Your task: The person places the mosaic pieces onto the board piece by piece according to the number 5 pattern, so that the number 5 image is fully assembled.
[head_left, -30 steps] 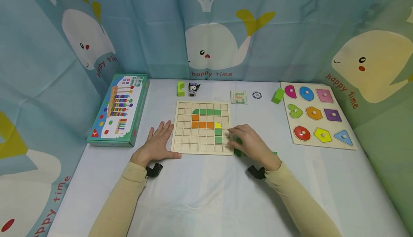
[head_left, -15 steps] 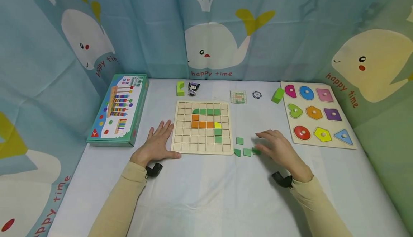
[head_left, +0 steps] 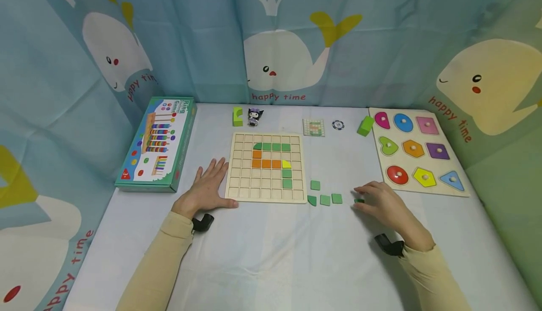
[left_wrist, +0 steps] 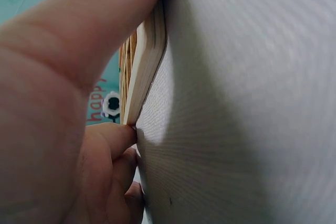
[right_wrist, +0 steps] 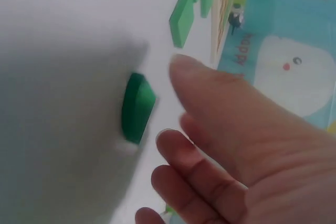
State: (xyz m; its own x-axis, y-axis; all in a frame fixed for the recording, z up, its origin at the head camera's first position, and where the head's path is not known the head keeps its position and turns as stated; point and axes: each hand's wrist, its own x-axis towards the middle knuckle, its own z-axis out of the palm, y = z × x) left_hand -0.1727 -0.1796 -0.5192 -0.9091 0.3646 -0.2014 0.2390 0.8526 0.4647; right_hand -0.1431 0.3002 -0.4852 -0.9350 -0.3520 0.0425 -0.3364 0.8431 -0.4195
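My left hand [head_left: 203,188] lies spread on the table, its thumb and fingers at the left edge of the wooden grid board [head_left: 241,186]. In the left wrist view that thumb [left_wrist: 121,9] overlaps the board's side. Green, orange and yellow tiles fill part of the grid. My right hand [head_left: 383,203] hovers over a small green tile [right_wrist: 137,107] with a curved edge. Thumb and fingers stand apart around it, and the tile lies on the cloth. To its left are three square green tiles [head_left: 336,198] and a quarter-round green tile [head_left: 312,201].
A pattern card [head_left: 314,127], a poker chip [head_left: 338,125], a small figurine [head_left: 255,116] and two light green blocks [head_left: 365,126] stand behind the board. A shape puzzle [head_left: 419,151] lies at right, a game box [head_left: 156,144] at left.
My right hand has moved away from the board's right edge, out to the right, and now sits at the rightmost green tile. The other loose tiles have come into sight. My left hand stays put.
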